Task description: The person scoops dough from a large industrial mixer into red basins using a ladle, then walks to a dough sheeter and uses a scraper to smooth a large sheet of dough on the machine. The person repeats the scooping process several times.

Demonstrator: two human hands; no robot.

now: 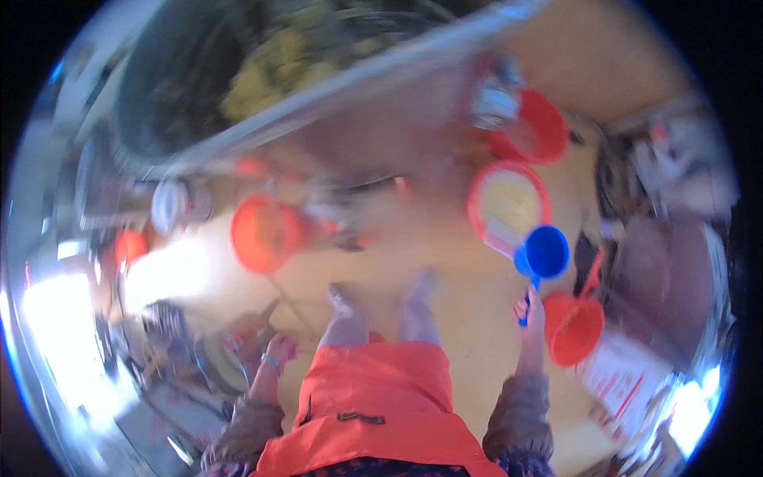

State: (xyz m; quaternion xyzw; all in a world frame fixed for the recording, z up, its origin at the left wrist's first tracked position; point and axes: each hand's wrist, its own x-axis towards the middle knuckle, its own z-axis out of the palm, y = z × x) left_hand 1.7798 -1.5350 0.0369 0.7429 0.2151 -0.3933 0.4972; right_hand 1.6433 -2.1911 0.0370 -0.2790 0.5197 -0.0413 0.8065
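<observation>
My right hand (531,308) is closed round the handle of a blue dipper (546,253), held out to the right. The dipper's round bowl shows its dark blue inside and overlaps the near edge of a red bucket (543,184) with pale yellow contents (511,200). Whether the two touch, I cannot tell. My left hand (280,350) hangs low on the left, away from the buckets, with a band at the wrist. Its fingers are blurred, so their pose is unclear.
A big vat (179,87) with yellow lumpy material (274,71) fills the far left. Other red-orange buckets stand on the floor: one far right (548,131), one beside my right hand (584,338), one left of centre (258,234). A white box (624,374) lies at right.
</observation>
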